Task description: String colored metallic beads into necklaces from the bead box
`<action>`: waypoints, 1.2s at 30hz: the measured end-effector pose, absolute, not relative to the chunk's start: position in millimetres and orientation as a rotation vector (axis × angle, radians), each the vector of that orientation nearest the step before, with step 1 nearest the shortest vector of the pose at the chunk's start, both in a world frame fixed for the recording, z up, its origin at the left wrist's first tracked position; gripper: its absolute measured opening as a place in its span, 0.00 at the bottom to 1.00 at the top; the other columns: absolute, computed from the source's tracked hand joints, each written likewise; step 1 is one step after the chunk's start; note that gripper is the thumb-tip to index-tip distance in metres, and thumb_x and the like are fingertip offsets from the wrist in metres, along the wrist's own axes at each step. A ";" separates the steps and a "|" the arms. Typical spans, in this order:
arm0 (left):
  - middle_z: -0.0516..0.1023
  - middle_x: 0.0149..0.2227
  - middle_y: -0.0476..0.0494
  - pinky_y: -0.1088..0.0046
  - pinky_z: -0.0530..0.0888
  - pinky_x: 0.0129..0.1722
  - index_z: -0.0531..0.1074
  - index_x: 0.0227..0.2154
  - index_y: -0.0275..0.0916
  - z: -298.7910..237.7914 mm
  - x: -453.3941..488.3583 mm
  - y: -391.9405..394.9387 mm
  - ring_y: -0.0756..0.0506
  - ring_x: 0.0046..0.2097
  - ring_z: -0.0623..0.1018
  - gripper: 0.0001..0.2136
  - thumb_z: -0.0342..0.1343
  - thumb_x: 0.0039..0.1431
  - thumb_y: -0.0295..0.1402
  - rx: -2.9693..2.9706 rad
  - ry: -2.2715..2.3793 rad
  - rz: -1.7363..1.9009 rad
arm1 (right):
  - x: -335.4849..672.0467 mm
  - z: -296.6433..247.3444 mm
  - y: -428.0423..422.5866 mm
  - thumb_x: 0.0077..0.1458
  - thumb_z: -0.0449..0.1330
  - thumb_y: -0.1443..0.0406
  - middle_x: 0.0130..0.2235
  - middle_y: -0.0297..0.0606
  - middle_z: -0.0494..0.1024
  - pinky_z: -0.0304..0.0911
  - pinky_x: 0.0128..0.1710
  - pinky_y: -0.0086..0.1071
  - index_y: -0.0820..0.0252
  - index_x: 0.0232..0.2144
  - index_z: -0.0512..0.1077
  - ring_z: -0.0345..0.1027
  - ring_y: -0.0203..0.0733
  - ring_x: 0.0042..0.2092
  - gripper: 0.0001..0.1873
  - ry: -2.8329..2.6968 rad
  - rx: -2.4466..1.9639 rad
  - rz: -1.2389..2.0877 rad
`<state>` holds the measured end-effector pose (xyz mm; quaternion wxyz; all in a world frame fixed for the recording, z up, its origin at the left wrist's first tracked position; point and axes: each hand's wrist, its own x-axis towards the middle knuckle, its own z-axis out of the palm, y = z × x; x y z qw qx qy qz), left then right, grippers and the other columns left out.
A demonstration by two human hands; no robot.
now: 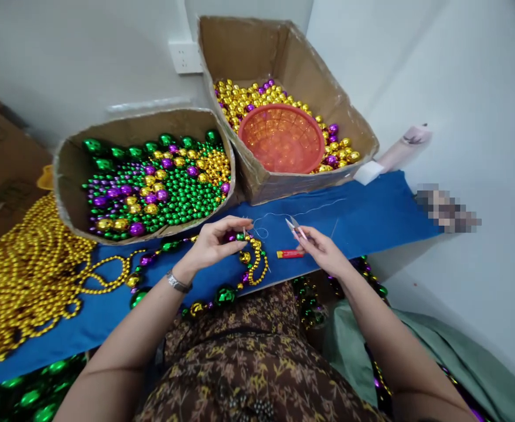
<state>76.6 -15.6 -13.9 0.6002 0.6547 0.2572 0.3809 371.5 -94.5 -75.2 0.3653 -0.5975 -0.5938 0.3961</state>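
Note:
My left hand (217, 243), with a metal watch on its wrist, pinches the thread end of a bead garland (225, 295). The garland's green, gold and purple beads lie in a loop below that hand, along the table's front edge. In my right hand (323, 251) is a pair of small thread snips (295, 225), its pointed blades slightly parted and aimed up and left. A thin white thread (279, 214) curls over the blue cloth between and beyond both hands. Just left of my right hand, apart from the snips, rests a red and yellow lighter (289, 254).
A cardboard box (64, 193) of loose green, purple and gold beads stands behind my left hand. Beside it, a taller box (257, 184) holds gold beads and a red plastic basket (279, 166). Gold bead strands (29, 275) heap at left. A wall (468, 117) bounds the right.

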 end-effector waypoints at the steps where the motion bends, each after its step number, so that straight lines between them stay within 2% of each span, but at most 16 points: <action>1: 0.79 0.46 0.39 0.71 0.75 0.49 0.77 0.47 0.40 -13.7 76.5 -15.3 0.45 0.47 0.78 0.21 0.67 0.47 0.25 1.512 0.596 0.882 | 362.7 -65.8 -92.2 0.61 0.55 0.58 0.43 0.40 0.75 0.71 0.39 0.36 0.54 0.56 0.65 0.72 0.38 0.36 0.22 -1.428 -1.391 1.184; 3: 0.79 0.47 0.39 0.71 0.74 0.48 0.76 0.48 0.40 -14.1 76.0 -14.4 0.45 0.47 0.78 0.21 0.66 0.48 0.25 1.521 0.588 0.882 | 344.2 -46.9 -87.4 0.60 0.57 0.57 0.38 0.36 0.75 0.70 0.35 0.31 0.53 0.56 0.66 0.69 0.34 0.32 0.23 -1.353 -1.231 1.385; 5: 0.79 0.48 0.39 0.72 0.74 0.47 0.76 0.49 0.42 -15.3 74.8 -13.0 0.46 0.47 0.77 0.21 0.65 0.50 0.25 1.539 0.573 0.879 | 327.7 -30.6 -81.6 0.61 0.55 0.57 0.36 0.35 0.76 0.67 0.30 0.28 0.53 0.54 0.69 0.67 0.32 0.30 0.20 -1.417 -1.180 1.435; 7: 0.78 0.48 0.39 0.73 0.75 0.44 0.75 0.50 0.43 -16.2 73.4 -11.8 0.47 0.46 0.77 0.22 0.64 0.51 0.25 1.545 0.558 0.872 | 315.8 -19.1 -74.9 0.62 0.54 0.56 0.39 0.37 0.77 0.68 0.31 0.29 0.53 0.51 0.73 0.69 0.35 0.34 0.18 -1.562 -1.170 1.335; 10: 0.78 0.48 0.39 0.74 0.75 0.42 0.75 0.50 0.42 -15.6 72.3 -10.7 0.47 0.44 0.77 0.22 0.65 0.51 0.25 1.528 0.553 0.865 | 305.9 -10.9 -64.7 0.61 0.55 0.57 0.43 0.37 0.78 0.69 0.40 0.36 0.53 0.46 0.76 0.71 0.40 0.42 0.15 -1.763 -1.162 1.087; 12: 0.78 0.48 0.38 0.74 0.75 0.41 0.75 0.49 0.41 -13.9 72.5 -10.7 0.47 0.43 0.77 0.22 0.65 0.49 0.25 1.501 0.559 0.864 | 301.9 -9.0 -59.3 0.62 0.55 0.58 0.41 0.36 0.79 0.68 0.42 0.38 0.54 0.44 0.76 0.71 0.41 0.41 0.14 -1.856 -1.151 1.000; 16: 0.79 0.47 0.38 0.74 0.75 0.40 0.76 0.48 0.41 -10.4 74.0 -11.0 0.46 0.43 0.77 0.22 0.66 0.48 0.25 1.485 0.575 0.845 | 294.7 -4.8 -54.9 0.62 0.54 0.59 0.36 0.35 0.79 0.67 0.36 0.33 0.56 0.43 0.76 0.69 0.37 0.34 0.13 -1.967 -1.112 0.927; 19: 0.78 0.48 0.39 0.74 0.75 0.41 0.76 0.49 0.41 -10.2 73.9 -10.7 0.46 0.44 0.77 0.22 0.66 0.48 0.25 1.518 0.574 0.829 | 295.7 -3.7 -55.8 0.63 0.54 0.59 0.36 0.35 0.79 0.65 0.34 0.31 0.56 0.43 0.76 0.69 0.37 0.33 0.14 -1.976 -1.107 0.892; 23: 0.79 0.48 0.38 0.74 0.75 0.42 0.76 0.49 0.41 -14.0 71.0 -9.1 0.47 0.43 0.77 0.22 0.66 0.49 0.25 1.541 0.598 0.883 | 319.7 -25.4 -56.4 0.64 0.52 0.58 0.43 0.38 0.79 0.67 0.42 0.36 0.55 0.48 0.74 0.72 0.42 0.42 0.16 -1.897 -1.247 0.782; 25: 0.79 0.48 0.38 0.75 0.75 0.39 0.76 0.49 0.42 -16.9 69.3 -8.1 0.47 0.42 0.77 0.22 0.66 0.49 0.25 1.532 0.610 0.907 | 338.3 -47.3 -56.7 0.64 0.52 0.58 0.45 0.41 0.77 0.66 0.46 0.36 0.55 0.51 0.72 0.71 0.44 0.45 0.18 -1.930 -1.551 0.617; 27: 0.79 0.48 0.38 0.75 0.75 0.39 0.76 0.49 0.42 -20.0 68.2 -7.0 0.48 0.41 0.77 0.23 0.67 0.47 0.25 1.501 0.612 0.934 | 355.6 -70.4 -58.8 0.63 0.52 0.58 0.45 0.45 0.77 0.65 0.46 0.37 0.57 0.52 0.72 0.71 0.47 0.45 0.19 -1.978 -1.944 0.421; 29: 0.79 0.48 0.37 0.75 0.76 0.39 0.76 0.49 0.41 -22.6 68.0 -6.0 0.47 0.41 0.78 0.25 0.68 0.45 0.25 1.461 0.610 0.959 | 367.9 -88.9 -63.2 0.63 0.53 0.59 0.45 0.50 0.76 0.65 0.47 0.41 0.59 0.53 0.72 0.70 0.52 0.47 0.19 -1.968 -2.151 0.321; 31: 0.79 0.48 0.37 0.75 0.76 0.39 0.76 0.49 0.41 -24.5 68.2 -5.0 0.47 0.41 0.78 0.25 0.68 0.44 0.24 1.430 0.606 0.979 | 374.0 -100.0 -68.8 0.62 0.55 0.59 0.49 0.52 0.74 0.63 0.49 0.44 0.58 0.55 0.71 0.66 0.55 0.51 0.21 -1.960 -2.195 0.292; 33: 0.79 0.48 0.37 0.76 0.76 0.37 0.76 0.49 0.41 -25.5 68.6 -4.3 0.47 0.41 0.78 0.26 0.68 0.44 0.24 1.407 0.604 0.995 | 375.4 -105.1 -74.2 0.62 0.54 0.58 0.53 0.50 0.72 0.61 0.52 0.43 0.55 0.56 0.69 0.64 0.54 0.53 0.22 -2.052 -2.124 0.285; 36: 0.79 0.48 0.38 0.76 0.76 0.37 0.76 0.49 0.42 -26.1 69.1 -3.4 0.48 0.40 0.78 0.26 0.68 0.44 0.24 1.379 0.585 1.021 | 373.7 -109.2 -79.7 0.62 0.55 0.56 0.51 0.46 0.74 0.60 0.53 0.41 0.55 0.54 0.71 0.65 0.50 0.53 0.20 -2.301 -1.902 0.343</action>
